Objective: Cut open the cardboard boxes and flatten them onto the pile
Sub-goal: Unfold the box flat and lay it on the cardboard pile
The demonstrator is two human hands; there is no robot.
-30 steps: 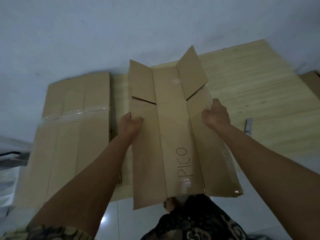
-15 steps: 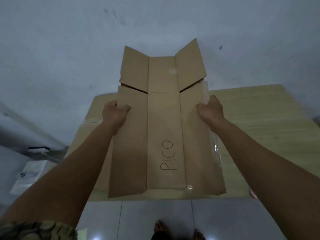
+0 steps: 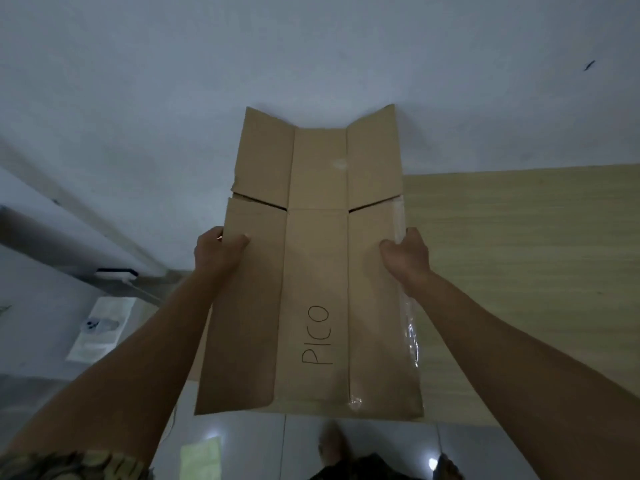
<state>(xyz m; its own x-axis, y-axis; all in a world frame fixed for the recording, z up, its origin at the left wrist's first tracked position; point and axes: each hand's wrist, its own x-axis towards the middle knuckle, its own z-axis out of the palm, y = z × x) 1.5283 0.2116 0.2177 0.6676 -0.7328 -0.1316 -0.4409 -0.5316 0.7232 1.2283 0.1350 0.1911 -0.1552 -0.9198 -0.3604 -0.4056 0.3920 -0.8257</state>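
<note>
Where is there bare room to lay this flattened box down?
Bare wooden board lies right of the box and the right hand. Left of the left hand, floor is crowded by a white packet. Under the box is hidden.

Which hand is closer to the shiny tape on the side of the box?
Right. The right hand grips the flattened box's right edge, touching the clear tape strip running along it. The left hand grips the opposite edge, a whole box-width away.
</note>
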